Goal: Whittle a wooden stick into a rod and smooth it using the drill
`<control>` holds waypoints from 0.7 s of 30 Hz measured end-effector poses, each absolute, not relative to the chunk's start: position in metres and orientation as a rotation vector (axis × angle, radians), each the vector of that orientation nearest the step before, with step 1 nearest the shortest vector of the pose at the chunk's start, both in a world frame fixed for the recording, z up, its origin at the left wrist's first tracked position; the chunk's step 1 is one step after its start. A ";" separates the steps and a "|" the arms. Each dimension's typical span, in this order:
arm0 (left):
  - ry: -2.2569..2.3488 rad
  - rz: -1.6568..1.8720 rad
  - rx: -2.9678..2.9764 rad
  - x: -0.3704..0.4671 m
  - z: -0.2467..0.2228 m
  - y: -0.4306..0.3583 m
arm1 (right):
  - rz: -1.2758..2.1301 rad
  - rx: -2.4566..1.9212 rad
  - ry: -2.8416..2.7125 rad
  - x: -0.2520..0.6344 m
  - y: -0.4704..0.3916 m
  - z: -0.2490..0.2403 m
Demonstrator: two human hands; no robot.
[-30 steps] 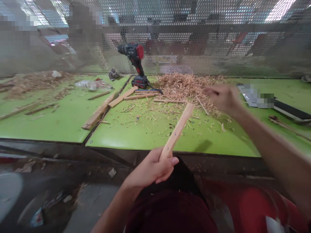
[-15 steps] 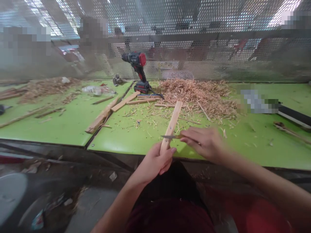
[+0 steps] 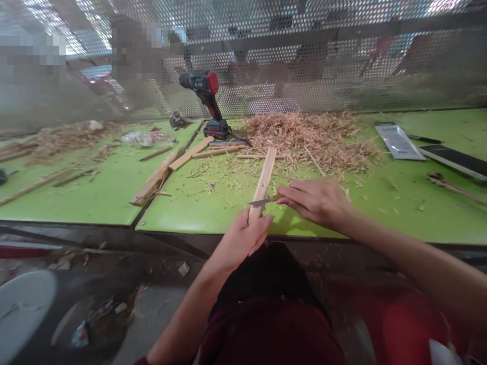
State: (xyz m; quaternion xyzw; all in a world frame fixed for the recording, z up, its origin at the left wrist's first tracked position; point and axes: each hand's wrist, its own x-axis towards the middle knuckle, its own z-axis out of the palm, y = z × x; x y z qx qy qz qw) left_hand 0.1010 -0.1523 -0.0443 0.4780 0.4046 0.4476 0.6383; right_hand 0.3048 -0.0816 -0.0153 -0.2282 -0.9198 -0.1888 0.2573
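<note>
My left hand (image 3: 245,234) is wrapped round the near end of a flat, pale wooden strip (image 3: 265,175), which points away from me over the bench. In my right hand (image 3: 314,202) is a small knife (image 3: 262,201) with a yellowish-brown handle, pinched between thumb and fingers. Its blade lies crosswise on the strip, just beyond my left hand, with the tip pointing left. Beyond the strip's far end spreads a heap of curly wood shavings (image 3: 304,137).
A cordless drill (image 3: 207,104) stands on the green bench (image 3: 198,213) before a perforated metal screen (image 3: 274,66). Wood pieces (image 3: 155,180) and a plastic bottle (image 3: 148,138) lie to the left. On the right are a plastic packet (image 3: 398,142) and a long black tool (image 3: 456,159).
The view has shifted a little, so the bench things sit slightly higher and further left. Both hands keep their holds, and the blade remains across the strip near my left hand.
</note>
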 end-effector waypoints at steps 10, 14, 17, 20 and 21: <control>0.827 0.883 1.057 0.097 -0.032 -0.181 | -0.103 -1.211 -1.924 0.389 0.007 0.011; 0.654 0.929 0.861 0.101 -0.034 -0.171 | 0.315 -1.163 -1.921 0.380 -0.016 0.015; 0.554 0.941 0.747 0.102 -0.037 -0.164 | 0.795 -1.144 -2.266 0.372 -0.018 0.011; 0.619 1.088 0.670 0.098 -0.040 -0.160 | 0.802 -1.142 -2.230 0.376 0.004 0.009; 0.645 1.127 0.655 0.095 -0.040 -0.159 | 0.789 -1.122 -2.236 0.379 0.011 0.009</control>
